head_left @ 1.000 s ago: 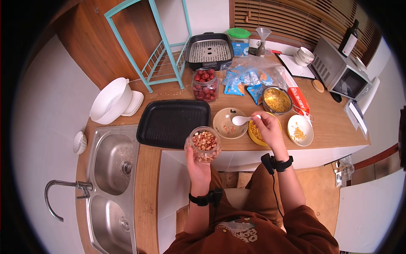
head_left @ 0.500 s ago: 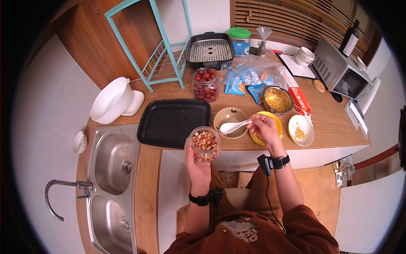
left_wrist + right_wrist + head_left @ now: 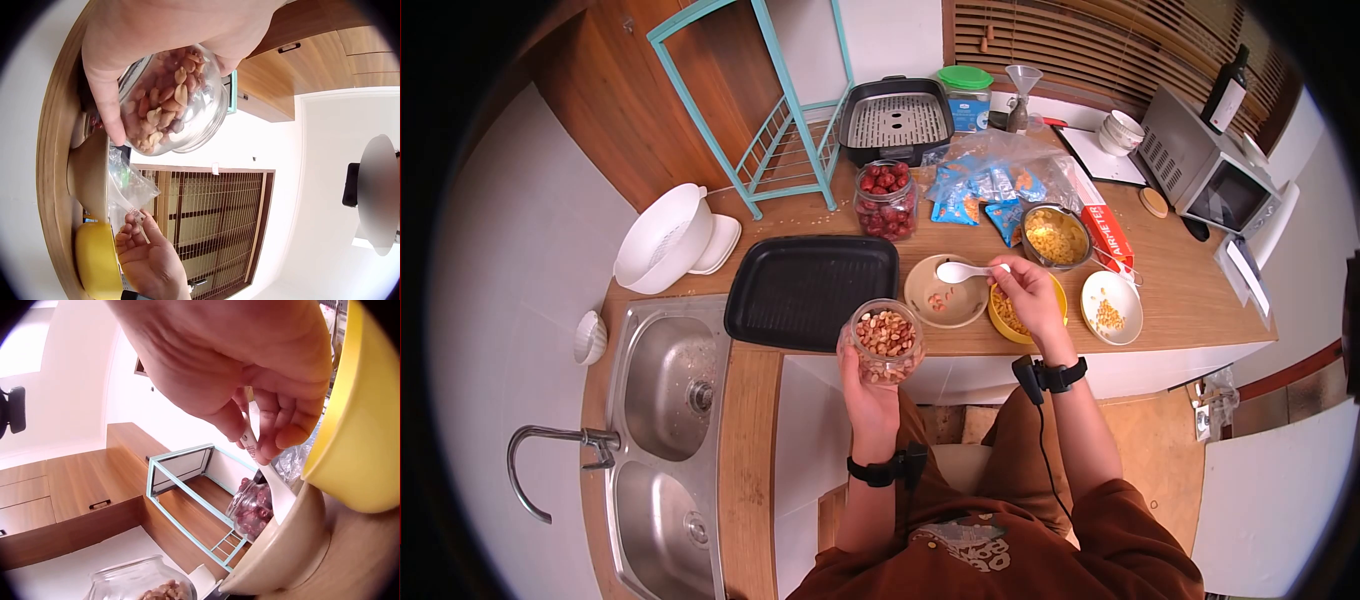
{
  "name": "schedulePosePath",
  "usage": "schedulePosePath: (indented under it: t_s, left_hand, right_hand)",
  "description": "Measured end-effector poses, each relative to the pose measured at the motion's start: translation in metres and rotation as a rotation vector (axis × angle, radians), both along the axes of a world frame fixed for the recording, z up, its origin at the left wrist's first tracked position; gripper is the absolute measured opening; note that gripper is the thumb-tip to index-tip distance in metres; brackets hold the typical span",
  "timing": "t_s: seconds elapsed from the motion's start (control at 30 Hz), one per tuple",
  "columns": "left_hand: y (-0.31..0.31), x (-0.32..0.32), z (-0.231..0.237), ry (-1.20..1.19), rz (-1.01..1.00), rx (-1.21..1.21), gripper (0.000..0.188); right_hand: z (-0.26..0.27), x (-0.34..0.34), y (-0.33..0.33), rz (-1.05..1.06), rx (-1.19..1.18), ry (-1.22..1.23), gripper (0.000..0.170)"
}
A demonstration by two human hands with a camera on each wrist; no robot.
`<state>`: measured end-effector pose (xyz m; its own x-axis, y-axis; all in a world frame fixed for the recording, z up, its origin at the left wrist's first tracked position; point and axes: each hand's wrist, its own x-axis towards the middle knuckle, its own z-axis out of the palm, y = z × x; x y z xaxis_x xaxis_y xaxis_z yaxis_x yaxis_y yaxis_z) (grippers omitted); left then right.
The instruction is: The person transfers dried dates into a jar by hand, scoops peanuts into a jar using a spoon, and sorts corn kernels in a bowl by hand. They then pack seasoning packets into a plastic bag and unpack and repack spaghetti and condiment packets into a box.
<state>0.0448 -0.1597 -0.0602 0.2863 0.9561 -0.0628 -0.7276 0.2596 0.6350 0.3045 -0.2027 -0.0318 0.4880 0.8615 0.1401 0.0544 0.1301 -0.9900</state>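
My left hand point(image 3: 868, 400) grips a clear jar of peanuts point(image 3: 884, 335), fingers curled round its side, in front of the counter edge. In the left wrist view the peanuts point(image 3: 164, 109) show through the jar wall. A white spoon point(image 3: 962, 271) is pinched by its handle between the thumb and fingers of my right hand point(image 3: 1032, 300). The spoon's bowl end is over the beige bowl point(image 3: 920, 312), where a few peanuts point(image 3: 941, 299) lie at the bottom. Under my right hand stands a yellow bowl point(image 3: 359, 425) with corn kernels, partly hidden by the hand.
A black grill pan point(image 3: 810, 290) lies left of the beige bowl, with a jar of red fruit point(image 3: 886, 200) behind. To the right are a white bowl point(image 3: 1128, 325) holding kernels and a metal strainer point(image 3: 1055, 237). A double sink point(image 3: 662, 395) is at the left.
The spoon dipped low into the beige bowl at the left, then lifted and moved back right with my right hand. My left hand and the peanut jar stay in place.
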Motion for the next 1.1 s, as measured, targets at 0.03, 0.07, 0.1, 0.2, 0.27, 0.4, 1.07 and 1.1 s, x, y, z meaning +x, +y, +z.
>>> schedulePosePath:
  t_s: [0.03,0.07,0.1,0.2,0.27,0.4,1.07,1.1]
  left_hand:
    - [0.000,0.000,0.002,0.002,0.001,-0.005,0.048]
    - [-0.001,0.000,0.004,0.003,0.001,-0.005,0.048]
    - [-0.002,-0.001,0.006,0.013,0.001,-0.013,0.048]
    - [-0.001,-0.002,0.007,0.024,0.012,-0.025,0.048]
    - [0.000,-0.003,0.005,0.026,0.022,-0.031,0.048]
    - [0.001,-0.003,0.003,0.016,0.016,-0.036,0.047]
    - [0.001,-0.002,0.002,0.007,0.009,-0.030,0.048]
    - [0.000,-0.002,0.003,0.013,0.014,-0.031,0.048]
  right_hand:
    - [-0.003,0.000,0.000,0.003,0.006,-0.032,0.017]
    - [-0.005,0.001,0.000,0.003,0.005,-0.032,0.017]
    - [-0.007,0.002,-0.001,0.045,-0.016,0.024,0.017]
    - [-0.002,0.000,-0.006,0.063,-0.069,0.095,0.017]
    - [0.000,0.000,-0.008,0.038,-0.101,0.112,0.016]
    - [-0.001,0.003,-0.009,0.023,-0.137,0.176,0.014]
    - [-0.002,0.003,-0.014,-0.044,-0.032,-0.151,0.018]
    - [-0.005,0.002,-0.015,-0.019,-0.030,-0.064,0.018]
